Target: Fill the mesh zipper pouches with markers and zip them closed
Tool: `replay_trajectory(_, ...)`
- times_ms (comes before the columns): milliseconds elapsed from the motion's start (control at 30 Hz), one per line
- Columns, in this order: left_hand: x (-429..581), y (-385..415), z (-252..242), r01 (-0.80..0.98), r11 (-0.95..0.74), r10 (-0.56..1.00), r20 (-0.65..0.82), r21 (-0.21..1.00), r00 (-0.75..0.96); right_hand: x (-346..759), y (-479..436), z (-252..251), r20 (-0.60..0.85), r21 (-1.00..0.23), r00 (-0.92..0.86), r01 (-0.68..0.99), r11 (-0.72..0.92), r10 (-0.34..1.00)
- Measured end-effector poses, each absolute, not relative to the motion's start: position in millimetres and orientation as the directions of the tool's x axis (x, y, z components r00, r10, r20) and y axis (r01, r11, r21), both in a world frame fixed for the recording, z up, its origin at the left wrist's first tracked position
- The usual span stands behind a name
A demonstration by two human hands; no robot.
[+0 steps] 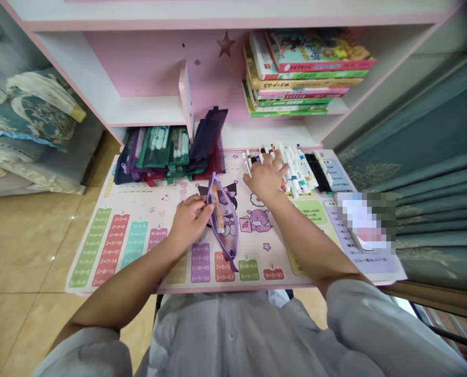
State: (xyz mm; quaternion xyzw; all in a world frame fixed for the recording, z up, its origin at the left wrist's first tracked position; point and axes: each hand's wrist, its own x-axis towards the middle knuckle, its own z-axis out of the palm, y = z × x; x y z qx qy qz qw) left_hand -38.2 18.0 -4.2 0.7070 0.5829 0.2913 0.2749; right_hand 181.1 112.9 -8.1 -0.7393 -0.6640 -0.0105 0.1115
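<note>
A purple zip pencil pouch (233, 238) lies unzipped on the desk, its mouth gaping. Inside it rests an orange-and-white marker (219, 212). My left hand (191, 220) pinches the pouch's left edge between thumb and fingers. Over the left part of a row of markers (293, 170), mostly white with coloured bands, my right hand (267, 177) is spread with its fingers apart. Its fingertips reach onto the pens; whether they touch one is hard to see. Several black pens (320, 173) lie at the right of that row.
Mesh pouches (155, 152), some holding markers, are piled at the back left, with dark pouches (208, 139) leaning beside them. Books (296, 84) stand stacked on the shelf. A blurred-out phone (363, 222) lies at the desk's right. A curtain (433, 209) hangs beyond.
</note>
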Motion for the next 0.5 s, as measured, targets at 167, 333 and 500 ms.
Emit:
replay_trajectory(167,-38.7,18.5,-3.6,0.663,-0.149,0.987,0.066,0.734,0.148,180.0,115.1,-18.1,0.094,-0.066,0.11,0.992,-0.104,0.989)
replay_trajectory(333,-38.3,17.8,-3.5,0.659,-0.156,0.986,0.076,0.735,0.148,179.3,117.0,-20.1,0.057,-0.083,0.096,0.992,-0.091,0.994)
replay_trajectory(500,-37.8,16.9,-1.9,0.67,-0.165,0.985,0.087,0.724,0.148,179.1,115.1,-12.3,0.089,-0.15,0.022,0.989,-0.009,0.996)
